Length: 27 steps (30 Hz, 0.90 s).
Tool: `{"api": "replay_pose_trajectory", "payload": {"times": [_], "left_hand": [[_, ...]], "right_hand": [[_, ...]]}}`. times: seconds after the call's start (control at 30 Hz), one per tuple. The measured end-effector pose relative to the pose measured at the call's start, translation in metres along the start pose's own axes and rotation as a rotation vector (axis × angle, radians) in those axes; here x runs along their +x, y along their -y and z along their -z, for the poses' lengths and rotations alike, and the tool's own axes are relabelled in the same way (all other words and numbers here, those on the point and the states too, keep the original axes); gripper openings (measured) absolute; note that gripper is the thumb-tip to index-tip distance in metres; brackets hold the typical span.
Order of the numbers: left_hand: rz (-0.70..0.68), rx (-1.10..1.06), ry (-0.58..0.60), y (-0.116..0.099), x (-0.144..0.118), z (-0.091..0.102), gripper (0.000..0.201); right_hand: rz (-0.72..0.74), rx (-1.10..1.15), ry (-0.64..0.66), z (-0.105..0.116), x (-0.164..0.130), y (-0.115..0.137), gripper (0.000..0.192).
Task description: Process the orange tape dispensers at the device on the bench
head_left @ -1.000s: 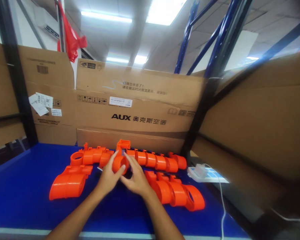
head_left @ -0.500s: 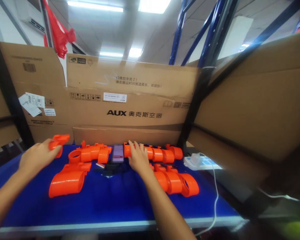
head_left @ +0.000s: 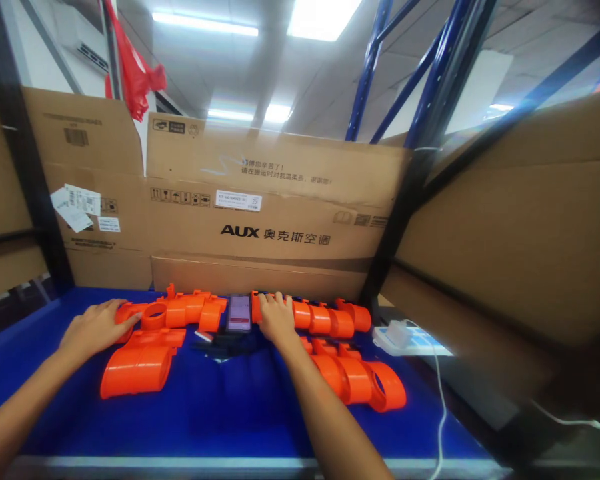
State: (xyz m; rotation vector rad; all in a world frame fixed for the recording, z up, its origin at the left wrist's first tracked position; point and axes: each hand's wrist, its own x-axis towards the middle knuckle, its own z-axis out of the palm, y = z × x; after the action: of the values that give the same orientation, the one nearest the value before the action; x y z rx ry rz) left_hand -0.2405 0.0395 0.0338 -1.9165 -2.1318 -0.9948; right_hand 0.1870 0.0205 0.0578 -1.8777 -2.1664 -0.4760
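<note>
My left hand (head_left: pixel 95 325) is closed on an orange plastic part (head_left: pixel 125 312) at the left end of the back row, low at the blue surface. Beside it lies an orange ring-shaped part (head_left: pixel 153 316), with more orange parts (head_left: pixel 187 309) continuing to the right. In front of that hand rests a wide orange cylinder-like piece (head_left: pixel 136 370). My right hand (head_left: pixel 279 321) has its fingers curled over an orange part (head_left: pixel 256 308) just right of the phone (head_left: pixel 239 313); its grip underneath is partly hidden. Further orange ring parts (head_left: pixel 320 320) extend rightward from it.
A blue-covered table (head_left: pixel 220 420) carries everything. Dark small items (head_left: pixel 225 345) lie before the phone. Another orange row (head_left: pixel 357 380) sits front right. A white power strip (head_left: pixel 413 340) with a cable stands at the right edge. Cardboard (head_left: pixel 275 207) walls the back.
My left hand has moved right and down, bringing its orange part from above the table to the left end of the back row. My right hand stays on its part. The view has shifted slightly.
</note>
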Motion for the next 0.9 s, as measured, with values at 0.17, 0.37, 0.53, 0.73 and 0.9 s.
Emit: {"api": "replay_pose_trajectory", "payload": {"times": [0.17,0.37,0.53,0.73,0.9], "left_hand": [[-0.261,0.125,-0.161,-0.021,0.009,0.015,0.055],[-0.535,-0.132,-0.221,-0.101,-0.017,0.030,0.038],[-0.630,-0.338,-0.112,-0.160,-0.052,0.021,0.034],[-0.544,-0.661,0.035,-0.206,-0.084,-0.013,0.035],[-0.202,-1.128,0.099,-0.230,-0.076,-0.058,0.051]], "right_hand": [[-0.004,-0.028,-0.028,-0.001,-0.002,-0.002,0.054],[0.024,-0.041,-0.126,0.000,-0.007,-0.007,0.060],[0.035,-0.057,-0.180,0.004,-0.011,-0.009,0.063],[0.032,-0.049,-0.300,0.017,-0.014,-0.006,0.061],[0.073,-0.006,-0.396,0.039,-0.023,0.000,0.062]]}}
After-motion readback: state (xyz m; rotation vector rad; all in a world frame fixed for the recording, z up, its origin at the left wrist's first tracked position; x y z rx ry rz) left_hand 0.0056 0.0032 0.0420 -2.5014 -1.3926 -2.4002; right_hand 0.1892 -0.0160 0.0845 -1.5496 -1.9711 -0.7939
